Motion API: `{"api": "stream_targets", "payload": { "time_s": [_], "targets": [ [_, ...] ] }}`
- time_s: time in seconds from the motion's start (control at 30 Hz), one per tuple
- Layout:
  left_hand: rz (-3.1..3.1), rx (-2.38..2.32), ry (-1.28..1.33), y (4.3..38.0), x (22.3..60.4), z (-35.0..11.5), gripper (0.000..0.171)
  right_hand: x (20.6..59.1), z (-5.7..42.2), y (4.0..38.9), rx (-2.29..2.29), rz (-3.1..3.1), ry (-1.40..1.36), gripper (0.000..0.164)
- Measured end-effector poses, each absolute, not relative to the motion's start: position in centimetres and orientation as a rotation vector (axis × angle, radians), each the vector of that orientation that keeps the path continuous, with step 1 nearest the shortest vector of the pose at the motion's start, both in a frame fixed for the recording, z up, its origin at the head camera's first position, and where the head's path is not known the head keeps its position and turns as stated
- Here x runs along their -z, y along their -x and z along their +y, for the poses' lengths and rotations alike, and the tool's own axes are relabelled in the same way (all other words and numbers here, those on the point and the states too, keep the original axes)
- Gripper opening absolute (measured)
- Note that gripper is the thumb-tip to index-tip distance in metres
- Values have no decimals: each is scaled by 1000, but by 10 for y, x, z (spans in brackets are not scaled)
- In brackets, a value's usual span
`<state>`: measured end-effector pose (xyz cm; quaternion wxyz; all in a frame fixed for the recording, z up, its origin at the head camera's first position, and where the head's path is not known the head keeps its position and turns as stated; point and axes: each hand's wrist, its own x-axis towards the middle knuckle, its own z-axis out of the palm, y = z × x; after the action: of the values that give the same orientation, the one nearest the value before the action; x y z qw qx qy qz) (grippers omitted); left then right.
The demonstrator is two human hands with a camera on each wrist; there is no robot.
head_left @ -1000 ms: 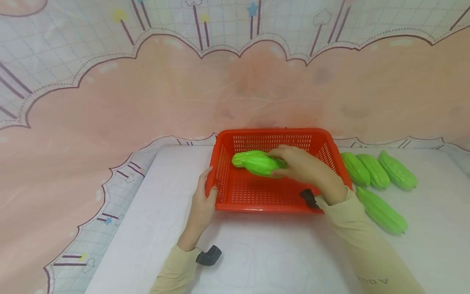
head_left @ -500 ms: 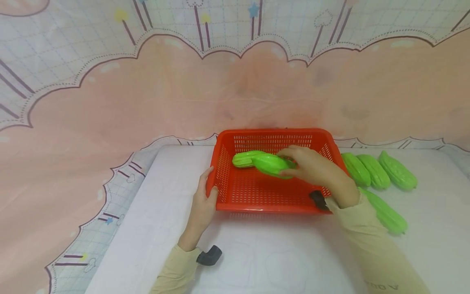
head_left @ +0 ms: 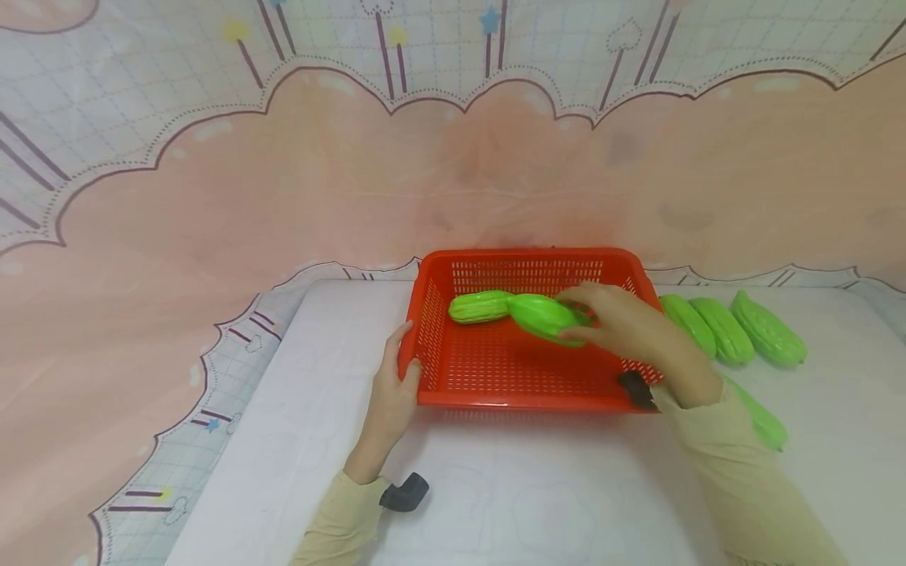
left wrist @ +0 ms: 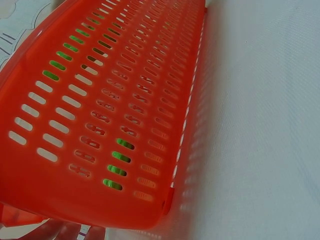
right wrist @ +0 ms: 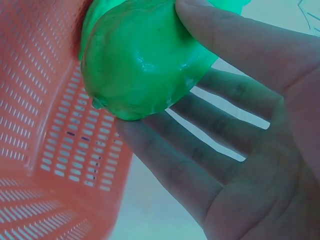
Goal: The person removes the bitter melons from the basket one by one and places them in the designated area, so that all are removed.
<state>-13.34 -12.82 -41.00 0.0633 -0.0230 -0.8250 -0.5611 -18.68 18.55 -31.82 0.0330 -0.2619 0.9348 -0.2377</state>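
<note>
My right hand holds a bright green ribbed gourd between thumb and fingers, inside the red basket. In the right wrist view the thumb presses one side of the held gourd and the fingers lie along the other. A second green gourd lies at the basket's back left, and the held one's left end meets or overlaps it in the head view. My left hand grips the basket's left rim. In the left wrist view the perforated basket wall hides most of that hand.
Right of the basket, several more green gourds lie on the white table. Three sit in a row, ending with one gourd at the right; another gourd is partly behind my right sleeve. A patterned cloth hangs behind the table.
My right hand has moved to the right with its gourd, uncovering more of the gourd lying at the back left. The left hand and the basket look unmoved.
</note>
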Motion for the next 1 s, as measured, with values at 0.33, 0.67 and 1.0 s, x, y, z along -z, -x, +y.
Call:
{"api": "stream_targets", "payload": {
  "time_s": [0.33,0.67,1.0],
  "targets": [
    [-2489,1706,75,133,410,-128,58,320,201,182,726,2920,827,47],
    [-2489,1684,77,134,409,-128,58,319,214,176,706,2950,791,49],
    [-2485,1679,77,134,410,-129,58,318,225,173,709,2965,772,49]
  ]
}}
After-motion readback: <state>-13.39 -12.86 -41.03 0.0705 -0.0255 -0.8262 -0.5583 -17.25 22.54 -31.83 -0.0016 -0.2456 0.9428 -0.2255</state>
